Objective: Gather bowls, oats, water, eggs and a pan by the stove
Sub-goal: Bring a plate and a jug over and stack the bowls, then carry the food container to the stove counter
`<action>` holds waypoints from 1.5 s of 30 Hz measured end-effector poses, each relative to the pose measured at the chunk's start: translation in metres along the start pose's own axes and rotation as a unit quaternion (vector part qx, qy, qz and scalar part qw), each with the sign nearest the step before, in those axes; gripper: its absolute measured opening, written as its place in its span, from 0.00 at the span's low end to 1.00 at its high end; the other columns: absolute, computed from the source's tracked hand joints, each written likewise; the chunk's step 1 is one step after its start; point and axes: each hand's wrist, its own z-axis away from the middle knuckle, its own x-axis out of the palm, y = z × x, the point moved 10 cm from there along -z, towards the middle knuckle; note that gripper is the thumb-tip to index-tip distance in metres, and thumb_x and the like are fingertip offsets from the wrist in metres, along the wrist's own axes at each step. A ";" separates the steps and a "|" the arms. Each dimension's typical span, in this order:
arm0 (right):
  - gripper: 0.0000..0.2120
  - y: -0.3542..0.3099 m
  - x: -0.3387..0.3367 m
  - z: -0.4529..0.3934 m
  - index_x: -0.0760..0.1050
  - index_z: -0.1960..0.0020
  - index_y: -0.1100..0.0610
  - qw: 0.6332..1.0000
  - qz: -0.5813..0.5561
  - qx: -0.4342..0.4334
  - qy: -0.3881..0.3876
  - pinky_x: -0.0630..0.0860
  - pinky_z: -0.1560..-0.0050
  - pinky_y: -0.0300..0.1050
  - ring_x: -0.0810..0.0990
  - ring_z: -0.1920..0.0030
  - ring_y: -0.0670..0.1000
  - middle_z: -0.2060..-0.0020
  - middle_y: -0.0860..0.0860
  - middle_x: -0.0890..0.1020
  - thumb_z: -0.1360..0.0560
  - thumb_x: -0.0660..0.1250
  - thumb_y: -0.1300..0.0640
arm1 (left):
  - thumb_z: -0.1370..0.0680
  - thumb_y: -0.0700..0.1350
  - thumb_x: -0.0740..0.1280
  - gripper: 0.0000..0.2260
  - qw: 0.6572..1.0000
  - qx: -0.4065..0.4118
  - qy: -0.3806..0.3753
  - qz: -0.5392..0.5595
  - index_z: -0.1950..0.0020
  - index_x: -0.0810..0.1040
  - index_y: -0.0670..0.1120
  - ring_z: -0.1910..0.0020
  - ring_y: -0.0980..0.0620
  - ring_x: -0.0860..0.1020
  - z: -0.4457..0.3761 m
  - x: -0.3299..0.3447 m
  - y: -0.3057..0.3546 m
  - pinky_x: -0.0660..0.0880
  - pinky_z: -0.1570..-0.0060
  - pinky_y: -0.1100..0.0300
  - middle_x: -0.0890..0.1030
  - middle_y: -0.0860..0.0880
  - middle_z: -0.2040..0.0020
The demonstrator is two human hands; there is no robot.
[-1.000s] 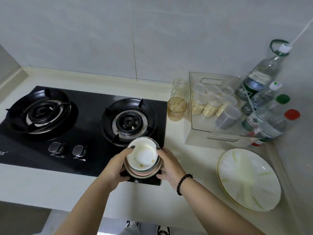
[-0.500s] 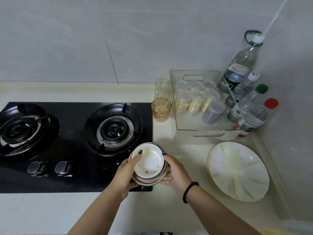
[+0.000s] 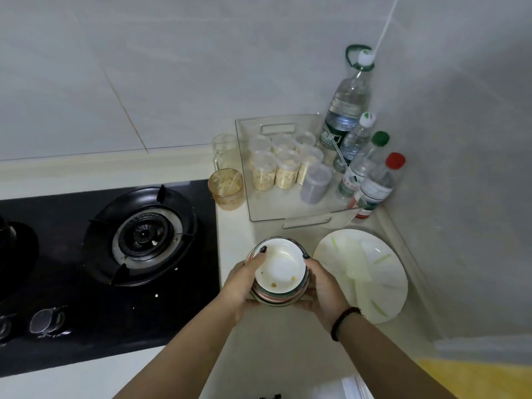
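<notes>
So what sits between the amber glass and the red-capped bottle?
In the head view, the clear tray of lidded oat jars lies between the amber glass and the red-capped bottle.

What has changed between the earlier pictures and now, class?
Both hands, left and right, carried the stack of bowls rightward, off the stove's front edge to the counter beside the plate. Grip unchanged; jars, bottles and plate stayed put.

White top bowl (image 3: 280, 266) flecked brown, striped red-green bowls beneath. Black stove (image 3: 109, 254). Amber glass (image 3: 226, 189). White plate (image 3: 365, 272) with pale green streaks. Cream counter (image 3: 285, 341). Bottle caps: white, green (image 3: 380, 138), red (image 3: 395, 160). Black bracelet (image 3: 342, 321).
</notes>
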 end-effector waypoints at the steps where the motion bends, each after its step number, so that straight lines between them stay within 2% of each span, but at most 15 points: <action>1: 0.14 -0.001 -0.002 -0.001 0.80 0.46 0.53 1.000 -0.003 -0.003 0.003 0.79 0.53 0.51 0.82 0.52 0.54 0.53 0.53 0.85 0.24 0.62 0.47 | 0.25 0.62 0.67 0.22 1.000 0.001 -0.002 -0.003 0.37 0.78 0.51 0.48 0.48 0.82 -0.002 0.003 0.002 0.78 0.61 0.58 0.84 0.48 0.45; 5: 0.14 -0.009 -0.009 -0.003 0.79 0.51 0.56 0.999 -0.007 -0.019 0.041 0.80 0.52 0.53 0.82 0.49 0.57 0.51 0.57 0.83 0.28 0.64 0.47 | 0.24 0.59 0.67 0.19 1.000 0.002 -0.006 -0.001 0.39 0.78 0.49 0.49 0.48 0.82 -0.005 0.012 0.008 0.77 0.62 0.58 0.84 0.47 0.46; 8: 0.14 -0.016 -0.016 0.000 0.77 0.59 0.57 0.996 -0.002 -0.042 0.085 0.77 0.56 0.50 0.79 0.53 0.60 0.50 0.61 0.80 0.35 0.64 0.47 | 0.25 0.59 0.68 0.19 1.000 0.004 0.000 0.006 0.39 0.78 0.49 0.50 0.48 0.82 -0.007 0.015 0.007 0.78 0.59 0.57 0.84 0.47 0.47; 10: 0.11 -0.021 -0.019 0.004 0.76 0.61 0.54 0.993 0.008 -0.057 0.103 0.77 0.51 0.52 0.80 0.53 0.58 0.53 0.59 0.81 0.35 0.64 0.47 | 0.25 0.58 0.69 0.20 1.000 0.002 0.007 0.013 0.38 0.77 0.49 0.50 0.48 0.82 -0.008 0.017 0.005 0.78 0.59 0.57 0.83 0.47 0.46; 12: 0.08 -0.027 -0.022 0.006 0.77 0.56 0.50 0.990 0.030 -0.076 0.112 0.77 0.43 0.57 0.81 0.51 0.55 0.55 0.52 0.82 0.31 0.65 0.48 | 0.26 0.59 0.69 0.21 1.000 0.001 0.011 0.019 0.37 0.76 0.49 0.49 0.48 0.81 -0.008 0.022 0.003 0.78 0.57 0.56 0.83 0.47 0.45; 14: 0.05 -0.034 -0.026 0.009 0.77 0.53 0.48 0.987 0.053 -0.093 0.120 0.76 0.41 0.58 0.80 0.49 0.53 0.55 0.47 0.82 0.28 0.66 0.50 | 0.26 0.59 0.69 0.22 1.000 -0.003 0.012 0.023 0.37 0.76 0.49 0.48 0.47 0.81 -0.008 0.025 0.001 0.78 0.55 0.55 0.82 0.47 0.45; 17: 0.17 -0.041 -0.029 0.015 0.77 0.45 0.50 0.984 0.084 -0.102 0.121 0.76 0.41 0.56 0.79 0.47 0.52 0.50 0.48 0.81 0.31 0.66 0.46 | 0.25 0.58 0.68 0.19 0.999 -0.001 0.009 0.033 0.39 0.77 0.49 0.48 0.47 0.81 -0.006 0.030 0.003 0.78 0.54 0.55 0.83 0.46 0.46; 19: 0.17 -0.051 -0.029 0.022 0.76 0.43 0.50 0.980 0.105 -0.123 0.119 0.74 0.43 0.49 0.77 0.45 0.50 0.44 0.48 0.78 0.30 0.66 0.47 | 0.23 0.57 0.67 0.15 0.999 0.006 0.004 0.039 0.42 0.79 0.49 0.48 0.47 0.81 -0.003 0.032 0.005 0.77 0.50 0.52 0.83 0.47 0.47; 21: 0.13 -0.062 -0.029 0.028 0.75 0.41 0.52 0.972 0.133 -0.156 0.117 0.67 0.48 0.41 0.74 0.45 0.48 0.44 0.48 0.74 0.25 0.67 0.54 | 0.23 0.57 0.66 0.13 0.999 0.008 0.000 0.038 0.45 0.79 0.50 0.47 0.46 0.80 0.000 0.033 0.006 0.76 0.45 0.50 0.83 0.47 0.48; 26: 0.14 -0.088 -0.011 0.049 0.72 0.42 0.47 0.948 0.186 -0.250 0.067 0.64 0.44 0.36 0.71 0.43 0.45 0.48 0.41 0.70 0.25 0.67 0.59 | 0.23 0.55 0.65 0.11 0.998 0.029 0.044 0.041 0.45 0.80 0.52 0.39 0.49 0.76 0.011 0.017 0.008 0.70 0.34 0.45 0.80 0.50 0.42; 29: 0.16 -0.098 -0.001 0.060 0.73 0.39 0.50 0.917 0.245 -0.309 0.059 0.63 0.43 0.31 0.70 0.40 0.43 0.44 0.44 0.72 0.26 0.68 0.59 | 0.21 0.53 0.65 0.14 0.994 0.042 0.078 0.068 0.37 0.75 0.52 0.34 0.48 0.70 0.024 -0.003 0.006 0.69 0.35 0.47 0.74 0.49 0.36; 32: 0.20 -0.105 0.015 0.071 0.73 0.36 0.53 0.896 0.264 -0.354 0.043 0.60 0.42 0.25 0.68 0.39 0.42 0.41 0.47 0.72 0.27 0.67 0.54 | 0.21 0.50 0.65 0.19 0.986 0.053 0.109 0.115 0.31 0.73 0.46 0.34 0.46 0.72 0.035 -0.031 0.005 0.72 0.39 0.48 0.75 0.46 0.36; 36: 0.25 -0.106 0.047 0.079 0.73 0.36 0.52 0.882 0.267 -0.388 0.002 0.63 0.34 0.39 0.67 0.36 0.43 0.40 0.44 0.71 0.31 0.62 0.46 | 0.20 0.45 0.63 0.15 0.974 0.078 0.140 0.160 0.34 0.75 0.42 0.37 0.46 0.75 0.051 -0.067 0.010 0.73 0.40 0.49 0.78 0.45 0.38; 40: 0.21 -0.095 0.092 0.086 0.74 0.36 0.55 0.870 0.284 -0.398 -0.063 0.63 0.33 0.38 0.70 0.36 0.45 0.39 0.48 0.75 0.28 0.64 0.54 | 0.19 0.44 0.63 0.13 0.960 0.102 0.176 0.191 0.37 0.77 0.43 0.39 0.46 0.77 0.078 -0.105 0.007 0.75 0.41 0.49 0.80 0.45 0.40; 45: 0.18 -0.074 0.159 0.098 0.73 0.35 0.49 0.861 0.308 -0.368 -0.169 0.66 0.30 0.44 0.70 0.33 0.42 0.38 0.41 0.72 0.24 0.66 0.57 | 0.19 0.44 0.61 0.11 0.941 0.126 0.221 0.224 0.39 0.78 0.44 0.42 0.47 0.80 0.121 -0.155 -0.007 0.76 0.43 0.50 0.83 0.45 0.43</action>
